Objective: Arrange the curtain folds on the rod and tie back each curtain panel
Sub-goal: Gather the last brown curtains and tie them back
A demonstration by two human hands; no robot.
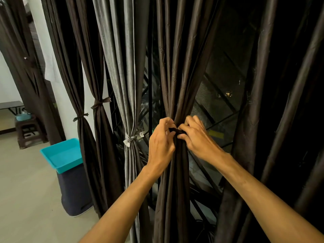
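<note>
Left hand [162, 142] and right hand [197, 139] pinch a dark tie-back [175, 132], fingers curled on it, round the gathered brown curtain panel [175, 81] at centre. Fingertips hide most of it, and any knot is unreadable. At 9 o'clock hangs a tied grey curtain [122, 67].

Pinched a dark tie band [176, 132] around the gathered brown curtain panel [175, 76] with left hand [161, 146] and right hand [199, 138], beside a tied grey curtain panel [122, 67].
</note>
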